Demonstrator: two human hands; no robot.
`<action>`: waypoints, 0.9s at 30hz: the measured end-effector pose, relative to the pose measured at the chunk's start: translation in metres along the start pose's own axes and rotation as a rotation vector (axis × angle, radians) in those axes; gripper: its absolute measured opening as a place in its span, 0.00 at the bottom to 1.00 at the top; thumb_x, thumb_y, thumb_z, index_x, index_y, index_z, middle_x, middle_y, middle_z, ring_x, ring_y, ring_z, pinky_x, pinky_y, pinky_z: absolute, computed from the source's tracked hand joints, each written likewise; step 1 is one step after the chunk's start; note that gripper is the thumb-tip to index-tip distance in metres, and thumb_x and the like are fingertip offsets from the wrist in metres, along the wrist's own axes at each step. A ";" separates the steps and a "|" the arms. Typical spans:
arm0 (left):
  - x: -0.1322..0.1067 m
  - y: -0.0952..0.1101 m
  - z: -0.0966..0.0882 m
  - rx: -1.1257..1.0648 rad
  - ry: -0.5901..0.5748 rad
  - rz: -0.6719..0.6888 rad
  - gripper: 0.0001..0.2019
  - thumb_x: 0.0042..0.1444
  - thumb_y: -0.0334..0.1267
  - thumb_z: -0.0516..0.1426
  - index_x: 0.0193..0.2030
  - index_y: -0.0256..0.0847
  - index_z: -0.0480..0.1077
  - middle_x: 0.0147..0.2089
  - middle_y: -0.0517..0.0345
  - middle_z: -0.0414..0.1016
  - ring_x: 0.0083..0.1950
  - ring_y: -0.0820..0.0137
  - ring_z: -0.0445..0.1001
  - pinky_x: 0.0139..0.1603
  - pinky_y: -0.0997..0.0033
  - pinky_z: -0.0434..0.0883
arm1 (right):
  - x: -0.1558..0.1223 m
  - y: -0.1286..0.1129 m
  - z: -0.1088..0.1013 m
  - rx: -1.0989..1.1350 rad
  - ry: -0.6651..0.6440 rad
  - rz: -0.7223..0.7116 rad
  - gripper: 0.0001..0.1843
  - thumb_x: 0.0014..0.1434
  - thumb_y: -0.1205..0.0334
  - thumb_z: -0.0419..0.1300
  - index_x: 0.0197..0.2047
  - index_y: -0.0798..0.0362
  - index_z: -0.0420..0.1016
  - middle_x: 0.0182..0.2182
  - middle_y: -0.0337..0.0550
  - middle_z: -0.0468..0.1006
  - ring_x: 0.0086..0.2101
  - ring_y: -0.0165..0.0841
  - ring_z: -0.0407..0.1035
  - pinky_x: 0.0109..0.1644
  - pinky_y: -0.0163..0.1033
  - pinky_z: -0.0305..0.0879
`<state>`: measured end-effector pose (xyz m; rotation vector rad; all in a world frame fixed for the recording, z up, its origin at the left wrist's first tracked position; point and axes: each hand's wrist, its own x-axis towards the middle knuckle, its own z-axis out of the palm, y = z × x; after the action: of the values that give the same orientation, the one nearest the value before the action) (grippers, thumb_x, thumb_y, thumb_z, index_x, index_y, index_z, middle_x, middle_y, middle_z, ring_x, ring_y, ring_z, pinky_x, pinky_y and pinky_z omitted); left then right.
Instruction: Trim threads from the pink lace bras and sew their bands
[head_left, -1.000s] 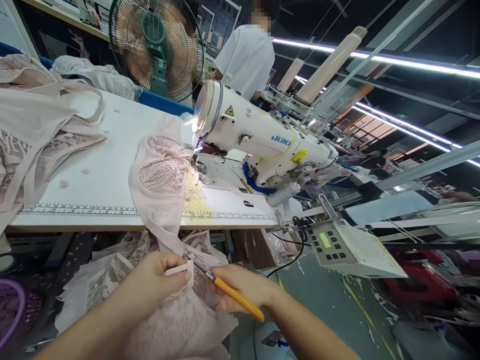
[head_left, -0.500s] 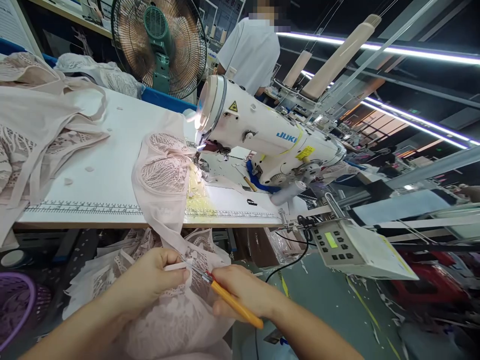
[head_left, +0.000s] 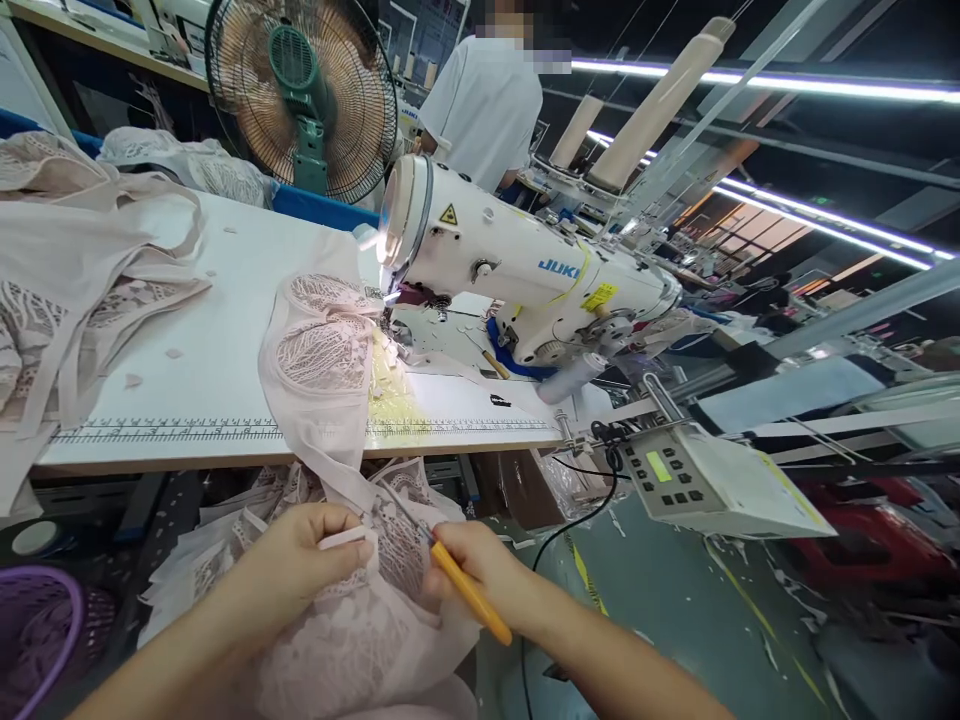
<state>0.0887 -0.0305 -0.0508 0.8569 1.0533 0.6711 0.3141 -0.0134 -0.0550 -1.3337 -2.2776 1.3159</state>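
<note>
You are holding the pink lace garment (head_left: 375,610) bunched in your lap, below the table edge (head_left: 225,445), and one band of it is running up over that edge to the cups lying beside the needle of the sewing machine (head_left: 510,270). Your left hand (head_left: 300,570) is keeping its thumb-and-finger pinch on the white tab (head_left: 341,538), just as it was a second ago. Your right hand (head_left: 472,575) is gripping the orange-handled tool (head_left: 469,600) in closed fingers. It is now holding higher on the handle, so the red collar seen half a second ago is hidden. The thin metal tip is lying on the lace just right of the tab, a little further from it than before. Whether it is touching a thread I cannot tell.

The table edge is close above your knuckles, with the hanging band between. To the right, the control panel (head_left: 697,480) and its black cable (head_left: 577,515) are hanging near your right forearm, with open floor beneath. A purple basket (head_left: 37,630) is sitting well to your left.
</note>
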 end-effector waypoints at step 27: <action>-0.033 -0.011 -0.015 -0.337 0.199 0.223 0.14 0.42 0.44 0.66 0.27 0.41 0.65 0.25 0.63 0.70 0.23 0.76 0.64 0.24 0.79 0.61 | 0.008 -0.023 0.053 -0.319 0.319 -0.673 0.04 0.46 0.67 0.50 0.28 0.52 0.64 0.28 0.46 0.74 0.30 0.34 0.68 0.35 0.37 0.65</action>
<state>0.0643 -0.0589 -0.0492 0.6262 0.9911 1.1065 0.2663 -0.0437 -0.0701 -0.6587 -2.4304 0.5024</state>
